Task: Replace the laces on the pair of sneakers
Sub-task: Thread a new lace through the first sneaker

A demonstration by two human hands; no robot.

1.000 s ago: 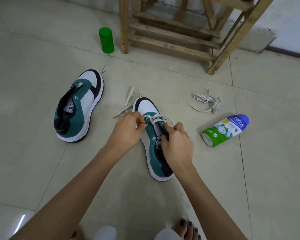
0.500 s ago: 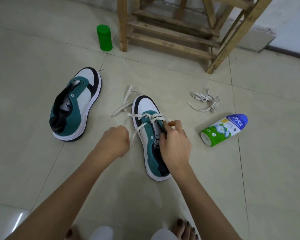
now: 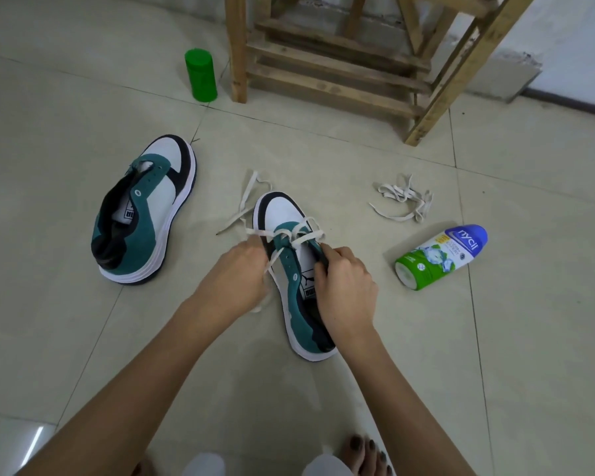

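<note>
A teal, white and black sneaker (image 3: pixel 291 231) lies on the floor in front of me, toe pointing away. A cream lace (image 3: pixel 291 237) crosses its front eyelets, and one loose end trails on the tiles to the left. My left hand (image 3: pixel 239 269) pinches the lace at the sneaker's left side. My right hand (image 3: pixel 342 281) grips the sneaker's right edge by the tongue. The second sneaker (image 3: pixel 145 207) sits unlaced to the left. A bundled cream lace (image 3: pixel 404 201) lies apart at the right.
A white and green bottle with a blue cap (image 3: pixel 440 257) lies on its side to the right of the sneaker. A green canister (image 3: pixel 201 75) stands at the back beside a wooden frame (image 3: pixel 327 67). My bare toes (image 3: pixel 364 455) show at the bottom edge.
My left hand pulled the lace away to the lower left, then came back up to the sneaker's left eyelets. My right hand stayed on the sneaker's right side.
</note>
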